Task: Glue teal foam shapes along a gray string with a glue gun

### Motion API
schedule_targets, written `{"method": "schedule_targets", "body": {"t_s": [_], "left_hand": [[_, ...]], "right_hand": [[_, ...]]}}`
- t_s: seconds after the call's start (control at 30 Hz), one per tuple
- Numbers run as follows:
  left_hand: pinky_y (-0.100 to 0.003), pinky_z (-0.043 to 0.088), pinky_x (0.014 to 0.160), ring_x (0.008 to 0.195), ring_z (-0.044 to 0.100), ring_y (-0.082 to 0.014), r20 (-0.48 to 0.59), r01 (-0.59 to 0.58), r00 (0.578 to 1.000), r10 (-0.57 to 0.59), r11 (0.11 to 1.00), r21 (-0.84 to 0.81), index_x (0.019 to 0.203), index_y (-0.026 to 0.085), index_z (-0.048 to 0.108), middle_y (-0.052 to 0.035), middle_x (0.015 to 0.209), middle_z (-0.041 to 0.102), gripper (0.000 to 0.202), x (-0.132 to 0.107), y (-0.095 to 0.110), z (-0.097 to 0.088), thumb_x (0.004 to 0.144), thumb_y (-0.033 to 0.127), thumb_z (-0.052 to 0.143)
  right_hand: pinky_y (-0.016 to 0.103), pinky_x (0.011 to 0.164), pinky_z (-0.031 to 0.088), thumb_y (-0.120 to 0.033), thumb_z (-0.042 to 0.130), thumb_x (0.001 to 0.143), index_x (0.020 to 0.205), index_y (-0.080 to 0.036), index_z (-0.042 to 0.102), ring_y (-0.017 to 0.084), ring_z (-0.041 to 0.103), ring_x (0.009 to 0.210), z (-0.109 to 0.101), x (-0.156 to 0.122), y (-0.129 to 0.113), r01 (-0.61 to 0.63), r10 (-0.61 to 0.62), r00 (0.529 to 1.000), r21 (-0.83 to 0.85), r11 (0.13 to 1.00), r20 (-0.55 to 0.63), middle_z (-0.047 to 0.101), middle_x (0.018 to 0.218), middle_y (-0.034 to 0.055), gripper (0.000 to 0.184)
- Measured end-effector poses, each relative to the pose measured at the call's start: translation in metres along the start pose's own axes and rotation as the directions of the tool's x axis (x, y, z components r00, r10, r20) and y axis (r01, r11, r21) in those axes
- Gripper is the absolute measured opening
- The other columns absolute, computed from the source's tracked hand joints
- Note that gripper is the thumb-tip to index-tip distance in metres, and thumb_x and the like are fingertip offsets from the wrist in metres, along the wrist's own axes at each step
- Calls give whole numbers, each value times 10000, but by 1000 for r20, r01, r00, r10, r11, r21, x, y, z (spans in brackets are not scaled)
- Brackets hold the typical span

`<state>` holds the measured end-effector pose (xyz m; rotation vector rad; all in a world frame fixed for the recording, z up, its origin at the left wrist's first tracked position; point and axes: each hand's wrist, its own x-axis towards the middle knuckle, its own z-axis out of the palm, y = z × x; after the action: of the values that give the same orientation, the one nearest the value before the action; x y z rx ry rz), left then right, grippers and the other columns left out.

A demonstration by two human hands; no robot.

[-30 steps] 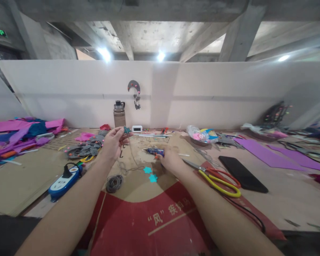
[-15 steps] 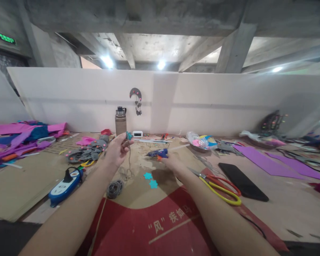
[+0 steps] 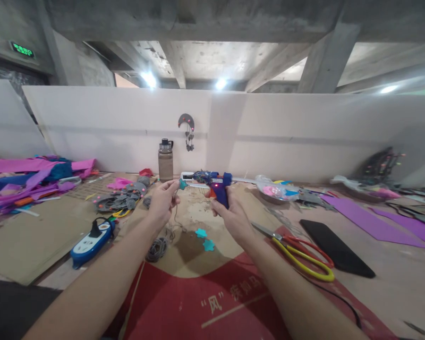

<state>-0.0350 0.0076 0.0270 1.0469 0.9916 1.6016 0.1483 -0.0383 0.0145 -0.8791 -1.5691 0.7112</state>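
Between the thumb and fingers of my left hand [image 3: 165,202] is a small teal felt star [image 3: 182,184], with grey yarn trailing down from it. That yarn runs to a grey yarn coil [image 3: 157,249] on the table. My right hand [image 3: 232,215] is wrapped round the handle of a blue hot glue gun [image 3: 219,184] with an orange trigger. Its nozzle points left toward the felt star, a short gap apart. Two turquoise felt stars [image 3: 200,233] lie on the brown paper below and between my hands.
Right of my right arm lie scissors [image 3: 301,255] with red and yellow handles and a black phone [image 3: 336,248]. A power strip [image 3: 92,243] is on the left. Behind stand a bottle [image 3: 165,160] and a bowl of plastic-wrapped pieces [image 3: 274,189]; a moon ornament [image 3: 186,122] hangs on the partition.
My right hand has lifted the glue gun off the table and turned its nozzle toward the star. My left hand still pinches the star, now slightly farther right in view.
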Motion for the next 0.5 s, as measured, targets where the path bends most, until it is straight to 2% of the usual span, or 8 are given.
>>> {"method": "schedule_targets", "body": {"t_s": [0.1,0.27,0.37,0.5], "left_hand": [[-140,147,291,327,436,-31,-15,0,1000,0,1000,22,827,163,605,81,485,475,296,1,-3,-1,639,368,706],[-156,151,296,332,448,-42,18,-43,999,42,998,36,780,159,600,71,491,475,289,4,-11,-1,636,386,705],[-162,156,300,340,459,-42,38,-50,998,48,998,41,769,158,597,66,518,493,288,3,-12,0,638,392,703],[-167,142,298,344,465,-38,60,-53,997,51,998,33,786,158,600,52,575,537,315,2,-13,1,631,412,705]], "right_hand": [[264,618,433,-374,449,847,1023,-179,524,134,515,641,1,-2,2,28,-26,1000,-132,991,17,615,844,38,273],[272,629,426,-417,443,854,1032,-168,519,155,541,682,3,-3,5,12,-4,999,-249,968,33,626,845,51,315],[268,621,418,-405,443,853,1010,-159,524,159,543,684,4,-3,4,6,3,1000,-303,953,29,621,808,46,303],[273,652,420,-357,441,851,1042,-169,521,165,543,713,5,-4,0,33,-21,999,-361,932,38,618,853,53,280]]}}
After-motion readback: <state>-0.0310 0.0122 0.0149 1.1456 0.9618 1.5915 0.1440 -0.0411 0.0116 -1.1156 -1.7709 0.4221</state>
